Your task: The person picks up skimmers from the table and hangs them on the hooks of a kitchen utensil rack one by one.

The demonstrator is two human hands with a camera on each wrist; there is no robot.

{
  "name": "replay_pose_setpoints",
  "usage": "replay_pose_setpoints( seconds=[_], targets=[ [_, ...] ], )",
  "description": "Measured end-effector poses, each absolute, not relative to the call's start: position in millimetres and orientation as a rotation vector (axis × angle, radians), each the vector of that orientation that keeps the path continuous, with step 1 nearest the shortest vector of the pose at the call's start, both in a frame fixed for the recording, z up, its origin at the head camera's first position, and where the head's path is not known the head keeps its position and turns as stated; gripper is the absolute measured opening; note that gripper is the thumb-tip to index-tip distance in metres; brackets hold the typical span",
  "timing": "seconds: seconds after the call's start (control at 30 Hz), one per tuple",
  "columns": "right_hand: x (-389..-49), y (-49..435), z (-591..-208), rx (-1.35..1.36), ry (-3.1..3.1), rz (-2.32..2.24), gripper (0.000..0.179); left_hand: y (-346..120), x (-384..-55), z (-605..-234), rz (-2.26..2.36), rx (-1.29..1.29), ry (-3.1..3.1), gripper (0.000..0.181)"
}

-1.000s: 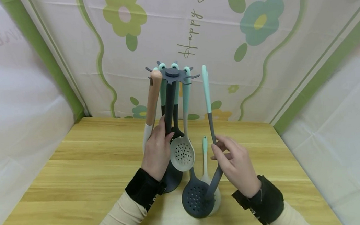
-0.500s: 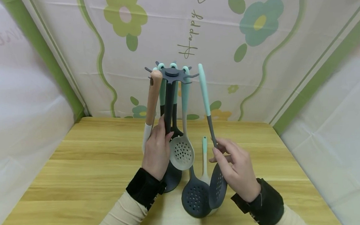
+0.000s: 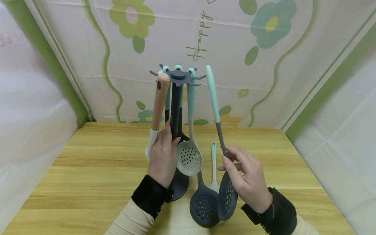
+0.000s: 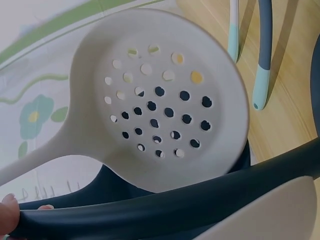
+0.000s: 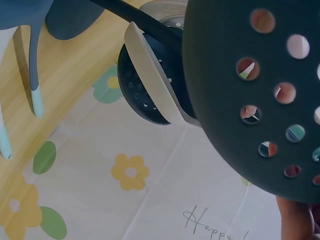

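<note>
My left hand (image 3: 162, 156) grips the dark post (image 3: 175, 114) of a utensil stand with a hooked top. A light grey skimmer (image 3: 189, 158) with a mint handle hangs from it, filling much of the left wrist view. Dark utensils with mint handles hang behind the post, partly hidden. A wooden-handled utensil (image 3: 159, 105) hangs at the left, its lower end behind my hand. My right hand (image 3: 248, 180) pinches the grey shaft of a dark perforated skimmer (image 3: 227, 197), upright with its mint handle up, right of the stand. Its holed head looms large in the right wrist view.
On the wooden table (image 3: 82, 181) lie another dark skimmer (image 3: 203, 207) and a light utensil with a mint handle end (image 3: 214, 162), both overlapped by the held skimmer. A flowered curtain (image 3: 176, 28) rises behind the table, with white side walls left and right.
The skimmer in my right hand has turned about its shaft, from edge-on to showing its holes, and its handle has shifted slightly left. The stand's top has edged left in my left hand.
</note>
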State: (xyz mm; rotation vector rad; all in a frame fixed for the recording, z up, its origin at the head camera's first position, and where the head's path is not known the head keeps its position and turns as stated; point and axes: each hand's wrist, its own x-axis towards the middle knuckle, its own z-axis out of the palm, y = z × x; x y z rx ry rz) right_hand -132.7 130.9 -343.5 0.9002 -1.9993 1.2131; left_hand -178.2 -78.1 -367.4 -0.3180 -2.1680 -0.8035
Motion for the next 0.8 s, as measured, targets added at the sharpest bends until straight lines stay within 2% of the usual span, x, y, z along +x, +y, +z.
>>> replay_pose_setpoints(
  seconds=[0.8],
  targets=[
    [-136.7, 125.8, -346.6, 0.94, -2.006, 1.123, 0.036, -78.7, -178.6, -367.3, -0.793, -0.323, -2.146, 0.054]
  ],
)
